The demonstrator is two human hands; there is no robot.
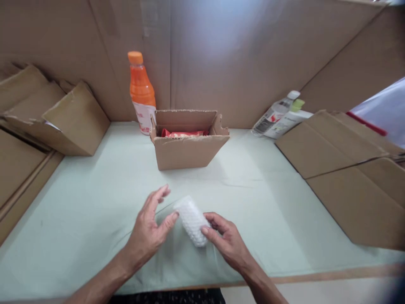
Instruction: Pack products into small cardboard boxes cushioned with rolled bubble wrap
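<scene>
The bubble-wrapped bundle (pixel 191 221) lay before the open box (pixel 188 139), left hand (pixel 148 230) grip open beside it, right hand (pixel 226 240) fingers loosely touching it.

Nothing here can actually be read. The orange bottle (pixel 141 90) standing just left of the open cardboard box (pixel 188 143) wears a white label with red marks, too blurred to make out. Well to the right of that box, 2 bottles lie tipped against the cardboard wall: the clear bottle (pixel 274 114) has a label with dark print and a red patch, and the white bottle (pixel 286 121) beside it shows faint lines of print, all illegible. The red packet (pixel 183 133) inside the box shows no readable lettering.
</scene>
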